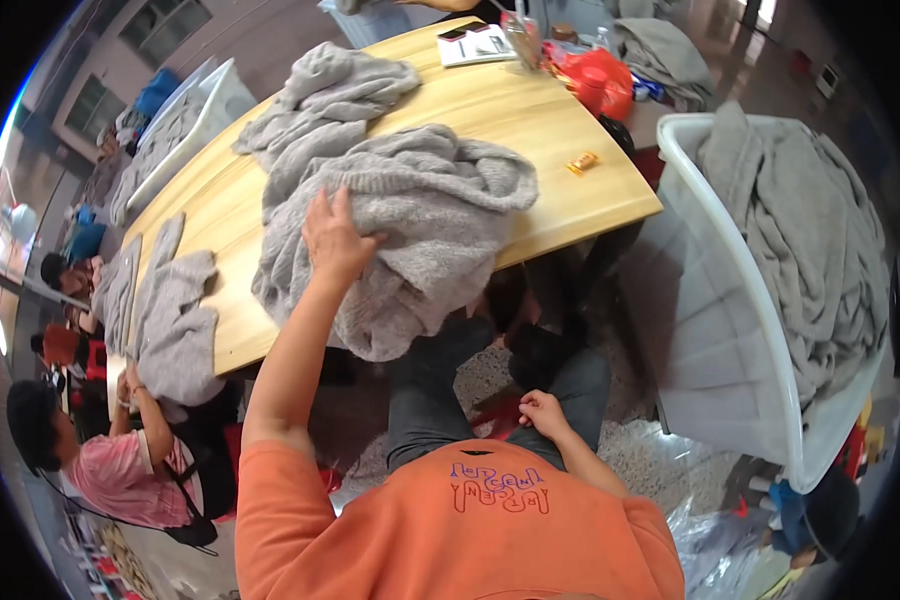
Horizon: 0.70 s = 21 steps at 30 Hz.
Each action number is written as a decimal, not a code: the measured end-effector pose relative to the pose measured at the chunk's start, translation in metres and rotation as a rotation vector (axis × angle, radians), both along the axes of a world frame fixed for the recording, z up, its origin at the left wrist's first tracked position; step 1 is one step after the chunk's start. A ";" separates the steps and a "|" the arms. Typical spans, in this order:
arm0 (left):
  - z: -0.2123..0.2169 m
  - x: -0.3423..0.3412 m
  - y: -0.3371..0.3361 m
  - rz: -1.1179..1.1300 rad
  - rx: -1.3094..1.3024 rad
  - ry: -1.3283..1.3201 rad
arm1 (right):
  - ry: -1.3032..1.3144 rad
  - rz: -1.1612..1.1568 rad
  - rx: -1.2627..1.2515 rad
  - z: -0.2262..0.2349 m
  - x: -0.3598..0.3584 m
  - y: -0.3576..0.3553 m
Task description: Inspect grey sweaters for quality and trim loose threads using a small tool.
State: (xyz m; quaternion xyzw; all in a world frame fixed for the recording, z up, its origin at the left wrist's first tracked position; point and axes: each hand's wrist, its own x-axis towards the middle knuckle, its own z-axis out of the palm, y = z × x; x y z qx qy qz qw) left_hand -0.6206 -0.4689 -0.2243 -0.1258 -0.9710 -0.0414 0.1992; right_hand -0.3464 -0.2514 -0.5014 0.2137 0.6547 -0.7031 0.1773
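My left hand [335, 238] reaches up onto a heap of grey knitted garments [410, 215] lying across the near edge of a wooden table [530, 120], fingers pressing into the fabric and gripping it. Part of the heap hangs over the table edge toward my lap. My right hand [543, 412] rests low by my knee, loosely curled and holding nothing. I wear an orange shirt and dark trousers.
A large white bin [730, 300] full of grey knitwear stands to my right. Another grey garment [170, 310] lies at the table's left end, where a seated person in pink [120, 470] handles it. A red bag [602, 80], papers and a small wrapper [581, 162] sit farther on the table.
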 end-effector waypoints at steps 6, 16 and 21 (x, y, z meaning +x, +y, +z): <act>0.012 -0.029 -0.016 -0.173 0.443 -0.064 | -0.014 0.103 0.204 0.007 -0.008 -0.013; 0.140 -0.125 -0.031 -0.068 -0.369 0.490 | -0.007 0.158 0.413 0.021 -0.006 -0.018; 0.315 -0.072 -0.059 -0.481 1.632 0.582 | 0.027 0.156 0.344 0.018 -0.006 -0.016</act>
